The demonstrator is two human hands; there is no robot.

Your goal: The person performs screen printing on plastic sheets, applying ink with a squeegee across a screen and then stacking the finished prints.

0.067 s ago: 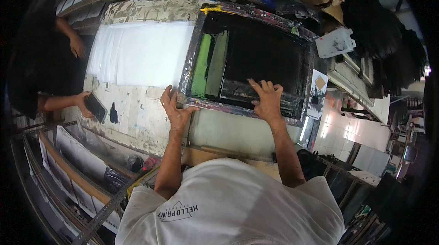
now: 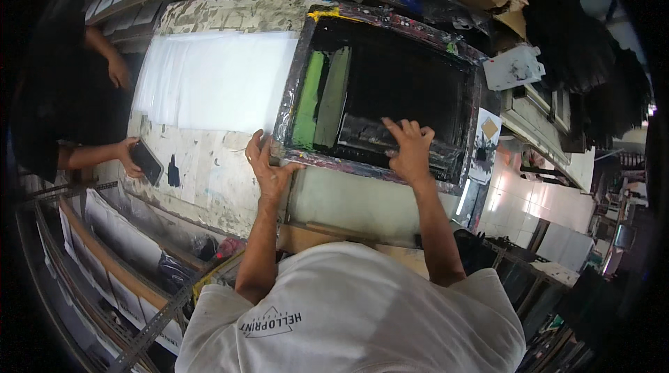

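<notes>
Dark-lettered shirt near ink-stained frame

The paint-smeared frame holds a dark squeegee.

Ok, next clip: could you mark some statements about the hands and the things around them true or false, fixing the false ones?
1. The left hand is at the near left corner of the screen-printing frame. True.
2. The right hand is at the yellow-stained corner. False: it is over the frame's near side.
3. A green strip shows inside the frame. True.
4. The co-worker's hand holds a cup. False: it holds a dark smartphone.
</notes>
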